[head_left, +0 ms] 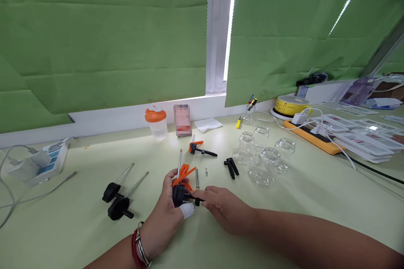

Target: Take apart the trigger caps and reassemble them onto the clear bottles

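Note:
My left hand, its thumb wrapped in white, is closed around a black round-headed part with an upright metal rod and orange arms or blades. From the right, my right hand pinches the black crank-like arm on this part; the fingertips hide some of it. Just beyond the hands are a metal pin and small metal bits. A similar piece with orange and black arms lies farther back. To the left rest two black-headed parts with metal rods. Black handles lie to the right.
Several clear glass jars stand at the right. At the back are an orange-lidded cup, a white paper and a yellow-handled screwdriver. Power strips flank the table, white at left, orange at right, with loose cables.

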Demonstrator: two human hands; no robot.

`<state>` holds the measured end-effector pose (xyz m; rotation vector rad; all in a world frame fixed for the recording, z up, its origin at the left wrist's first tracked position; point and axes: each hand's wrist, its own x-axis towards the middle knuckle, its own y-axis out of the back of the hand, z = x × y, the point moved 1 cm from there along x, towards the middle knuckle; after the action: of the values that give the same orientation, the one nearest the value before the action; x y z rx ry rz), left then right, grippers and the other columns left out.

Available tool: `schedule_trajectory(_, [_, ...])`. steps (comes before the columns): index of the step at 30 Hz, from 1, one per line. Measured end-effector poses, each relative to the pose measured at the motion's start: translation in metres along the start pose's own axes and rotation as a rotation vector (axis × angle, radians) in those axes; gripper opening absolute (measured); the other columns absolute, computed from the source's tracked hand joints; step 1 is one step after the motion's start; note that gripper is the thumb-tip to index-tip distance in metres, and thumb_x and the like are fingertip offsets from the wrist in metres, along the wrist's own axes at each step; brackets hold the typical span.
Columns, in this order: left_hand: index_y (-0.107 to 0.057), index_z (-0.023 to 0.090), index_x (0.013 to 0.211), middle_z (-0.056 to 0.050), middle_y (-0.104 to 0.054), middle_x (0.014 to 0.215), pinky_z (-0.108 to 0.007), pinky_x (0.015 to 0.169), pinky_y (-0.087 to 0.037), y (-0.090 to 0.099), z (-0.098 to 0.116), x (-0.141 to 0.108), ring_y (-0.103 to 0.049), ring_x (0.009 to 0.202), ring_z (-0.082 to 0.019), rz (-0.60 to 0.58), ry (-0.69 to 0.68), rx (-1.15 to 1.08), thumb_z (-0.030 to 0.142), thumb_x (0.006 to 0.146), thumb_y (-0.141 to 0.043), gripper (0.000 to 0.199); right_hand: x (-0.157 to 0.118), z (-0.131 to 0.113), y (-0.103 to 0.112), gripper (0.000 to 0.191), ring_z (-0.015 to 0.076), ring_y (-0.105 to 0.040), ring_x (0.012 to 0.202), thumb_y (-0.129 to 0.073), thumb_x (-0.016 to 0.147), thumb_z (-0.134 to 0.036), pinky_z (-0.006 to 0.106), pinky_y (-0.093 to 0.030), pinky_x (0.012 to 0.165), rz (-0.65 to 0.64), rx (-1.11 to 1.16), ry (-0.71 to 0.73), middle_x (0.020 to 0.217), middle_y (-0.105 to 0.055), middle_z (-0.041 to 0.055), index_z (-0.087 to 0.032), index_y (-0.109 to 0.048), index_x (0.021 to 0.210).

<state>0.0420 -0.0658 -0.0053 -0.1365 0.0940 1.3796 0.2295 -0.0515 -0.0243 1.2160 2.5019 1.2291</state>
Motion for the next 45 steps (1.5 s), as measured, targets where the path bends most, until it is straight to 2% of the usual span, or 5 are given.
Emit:
schedule_trajectory(6, [-0.027,0.036,0.133,-0.005,-0.019,0.153,-0.045,0.104,-0.036,0.007,-0.004,-0.008,-0.027,0.137,-0.032,0.038,-0.224,-0.019,0.015,0.062,-0.068,0.084,-0.002,-0.006,0.0,0.038,0.0212,-0.055,0.102,-0.034,0.095,-0.024,0.037,-0.043,0.09,0.062,0.14,0.005,0.114,-0.061,0.0099,-0.021,-0.048,0.13])
schedule_trajectory(11, [-0.038,0.034,0.127,-0.002,-0.012,0.156,-0.049,0.109,-0.032,0.004,-0.005,-0.014,-0.016,0.142,-0.033,-0.027,-0.398,0.048,0.018,0.066,-0.071,0.07,-0.005,-0.004,-0.007,0.035,0.0131,-0.046,0.068,-0.036,0.097,-0.038,0.028,-0.041,0.066,0.042,0.416,-0.086,0.082,-0.055,0.002,-0.022,-0.049,0.126])
schedule_trajectory(16, [-0.019,0.036,0.141,-0.003,0.003,0.158,-0.052,0.114,-0.021,-0.001,-0.007,-0.019,-0.003,0.144,-0.03,-0.043,-0.545,0.326,0.017,0.073,-0.069,0.087,-0.005,-0.006,-0.02,0.045,0.0086,-0.036,0.059,-0.045,0.091,-0.053,0.024,-0.033,0.056,-0.03,0.91,-0.158,0.072,-0.042,-0.003,-0.021,-0.045,0.123])
schedule_trajectory(34, [-0.001,0.032,0.149,-0.015,-0.029,0.144,-0.06,0.105,-0.027,0.006,0.002,-0.016,-0.026,0.131,-0.043,0.033,-0.748,0.825,0.023,0.047,-0.084,0.133,0.004,-0.033,-0.02,0.047,0.0085,-0.041,0.061,-0.057,0.081,-0.06,0.023,-0.031,0.056,-0.077,1.076,-0.254,0.073,-0.051,-0.001,-0.016,-0.05,0.099])
schedule_trajectory(45, [0.0,0.028,0.148,-0.017,-0.015,0.142,-0.056,0.095,-0.043,0.004,0.011,-0.018,-0.025,0.132,-0.042,0.051,-0.73,1.044,0.038,0.048,-0.079,0.127,0.013,-0.038,-0.026,0.045,0.0115,-0.045,0.064,-0.066,0.078,-0.051,0.027,-0.032,0.067,0.001,1.238,-0.283,0.069,-0.058,0.0021,-0.012,-0.058,0.099])
